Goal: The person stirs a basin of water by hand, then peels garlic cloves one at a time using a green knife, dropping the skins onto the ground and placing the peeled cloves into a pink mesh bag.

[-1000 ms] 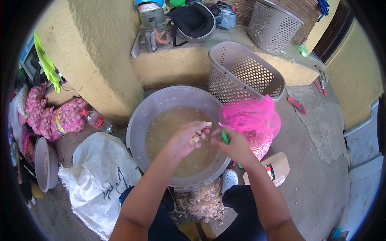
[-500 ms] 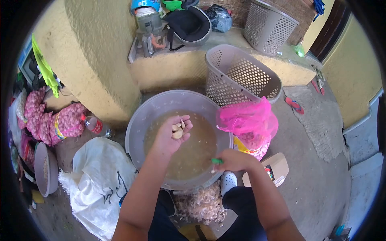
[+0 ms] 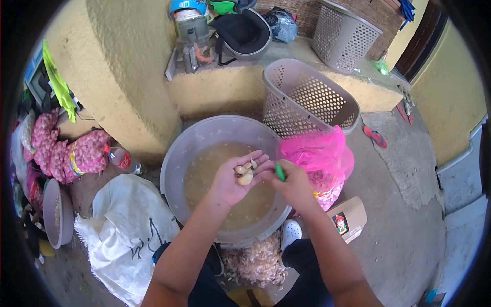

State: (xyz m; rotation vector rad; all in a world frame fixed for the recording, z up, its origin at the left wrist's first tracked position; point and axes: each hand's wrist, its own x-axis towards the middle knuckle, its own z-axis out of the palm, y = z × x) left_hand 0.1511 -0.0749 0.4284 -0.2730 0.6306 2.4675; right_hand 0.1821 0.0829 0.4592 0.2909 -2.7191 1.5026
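Several pale garlic cloves (image 3: 245, 179) rest in the upturned palm of my left hand (image 3: 228, 185), which is over the large grey basin (image 3: 174, 148). Cloudy water fills the basin's bottom, with small pale bits floating in it. My right hand (image 3: 294, 187) is closed around a small green-handled knife (image 3: 280, 173); its blade is hidden. The right fingers meet the left fingertips beside the cloves. Below the basin, between my feet, lies a heap of garlic skins (image 3: 255, 260).
A pink mesh bag (image 3: 317, 158) of garlic and an open cardboard box (image 3: 349, 217) stand right of the basin. Behind is a tall perforated basket (image 3: 312, 97). To the left are a white sack (image 3: 128, 225), a Coke bottle (image 3: 123, 158) and garlic sacks (image 3: 87, 153).
My left hand has shifted right with the cloves. My right hand has risen from the basin's lower right rim to meet the left fingers, still gripping the green handle.
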